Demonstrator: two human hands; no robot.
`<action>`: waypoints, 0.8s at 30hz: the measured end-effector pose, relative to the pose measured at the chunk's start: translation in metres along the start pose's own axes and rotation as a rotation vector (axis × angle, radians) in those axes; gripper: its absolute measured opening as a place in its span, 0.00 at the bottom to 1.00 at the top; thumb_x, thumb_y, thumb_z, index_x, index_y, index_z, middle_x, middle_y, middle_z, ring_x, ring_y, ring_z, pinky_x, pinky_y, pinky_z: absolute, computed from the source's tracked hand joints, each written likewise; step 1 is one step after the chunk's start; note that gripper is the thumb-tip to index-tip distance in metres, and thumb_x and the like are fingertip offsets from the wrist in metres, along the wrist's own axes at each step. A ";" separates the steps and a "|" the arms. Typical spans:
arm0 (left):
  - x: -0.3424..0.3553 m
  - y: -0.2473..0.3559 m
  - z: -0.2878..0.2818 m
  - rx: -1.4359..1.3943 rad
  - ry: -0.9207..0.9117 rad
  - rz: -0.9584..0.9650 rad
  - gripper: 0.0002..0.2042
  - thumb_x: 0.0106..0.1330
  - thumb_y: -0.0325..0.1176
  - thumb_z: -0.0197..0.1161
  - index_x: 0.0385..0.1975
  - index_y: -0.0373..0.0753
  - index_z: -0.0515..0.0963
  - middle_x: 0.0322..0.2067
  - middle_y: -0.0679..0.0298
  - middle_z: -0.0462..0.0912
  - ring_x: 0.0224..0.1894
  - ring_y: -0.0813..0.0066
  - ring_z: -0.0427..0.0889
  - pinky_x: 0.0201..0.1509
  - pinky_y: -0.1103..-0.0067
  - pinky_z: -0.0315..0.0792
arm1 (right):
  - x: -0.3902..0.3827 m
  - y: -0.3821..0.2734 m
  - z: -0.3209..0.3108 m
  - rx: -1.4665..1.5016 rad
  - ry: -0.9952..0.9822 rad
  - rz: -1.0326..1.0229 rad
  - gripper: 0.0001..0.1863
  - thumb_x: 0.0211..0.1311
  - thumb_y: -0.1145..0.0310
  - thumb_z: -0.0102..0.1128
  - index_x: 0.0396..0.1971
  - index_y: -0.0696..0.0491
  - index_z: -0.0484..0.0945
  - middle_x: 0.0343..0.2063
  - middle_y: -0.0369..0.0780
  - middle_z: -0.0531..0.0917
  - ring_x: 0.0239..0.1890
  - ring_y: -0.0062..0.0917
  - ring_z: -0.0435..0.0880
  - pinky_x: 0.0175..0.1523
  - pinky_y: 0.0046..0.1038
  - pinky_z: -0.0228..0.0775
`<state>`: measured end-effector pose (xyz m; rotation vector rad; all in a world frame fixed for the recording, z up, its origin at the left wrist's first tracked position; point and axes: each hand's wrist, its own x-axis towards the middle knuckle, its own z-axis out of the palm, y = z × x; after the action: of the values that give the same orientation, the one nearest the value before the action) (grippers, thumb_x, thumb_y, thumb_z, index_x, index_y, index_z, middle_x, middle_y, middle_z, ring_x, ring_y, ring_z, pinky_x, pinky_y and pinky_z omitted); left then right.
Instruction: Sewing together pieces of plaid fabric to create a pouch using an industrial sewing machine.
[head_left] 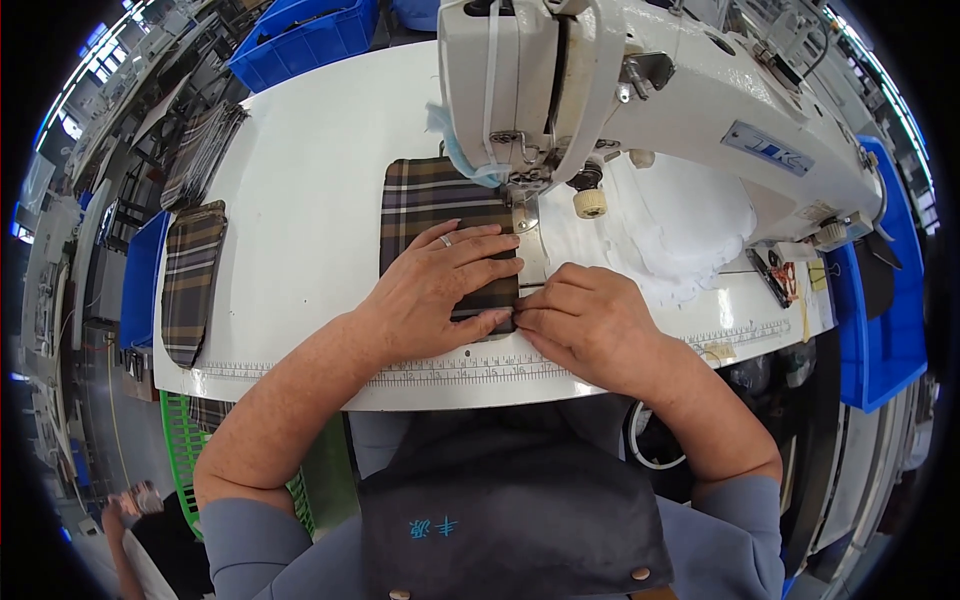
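Note:
A plaid fabric piece with rounded corners (417,190) lies flat on the white sewing table (295,200), its upper right part by the presser foot of the white sewing machine (700,100). My left hand (440,290) rests palm down on the fabric with its fingers spread, their tips toward the needle area. My right hand (572,315) pinches the fabric's right edge near its lower corner, just below the presser foot. The needle itself is too small to make out.
Plaid pieces (200,150) are stacked at the left beside another piece (185,280). White material (670,220) and snips (768,275) lie right. Blue bins (285,45) (870,370) and a green basket (185,450) surround the table. Another person (150,550) is at lower left.

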<state>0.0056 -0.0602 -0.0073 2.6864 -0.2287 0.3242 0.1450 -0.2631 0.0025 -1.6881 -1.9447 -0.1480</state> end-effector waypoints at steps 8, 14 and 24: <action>0.005 -0.022 0.001 -0.196 0.067 0.041 0.13 0.57 0.32 0.74 0.43 0.42 0.88 0.53 0.64 0.85 0.55 0.62 0.83 0.61 0.68 0.77 | 0.017 0.027 0.005 -0.039 0.008 -0.009 0.07 0.51 0.70 0.70 0.31 0.52 0.86 0.32 0.34 0.86 0.36 0.28 0.83 0.40 0.30 0.78; 0.021 -0.041 -0.001 -0.153 0.120 0.086 0.12 0.58 0.30 0.74 0.42 0.41 0.89 0.50 0.63 0.86 0.52 0.62 0.84 0.54 0.71 0.80 | 0.025 0.040 0.008 -0.059 0.020 0.093 0.06 0.56 0.70 0.68 0.33 0.53 0.86 0.36 0.35 0.87 0.36 0.32 0.85 0.39 0.34 0.79; 0.039 -0.062 -0.002 -0.098 0.163 0.058 0.09 0.61 0.35 0.71 0.37 0.39 0.89 0.43 0.64 0.88 0.45 0.62 0.85 0.52 0.71 0.79 | 0.027 0.039 0.016 -0.211 0.030 0.152 0.12 0.61 0.68 0.65 0.44 0.53 0.84 0.44 0.35 0.85 0.36 0.35 0.84 0.40 0.36 0.78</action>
<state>0.0556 -0.0077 -0.0198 2.5449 -0.2661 0.5331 0.1750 -0.2249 -0.0091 -1.9502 -1.8231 -0.3293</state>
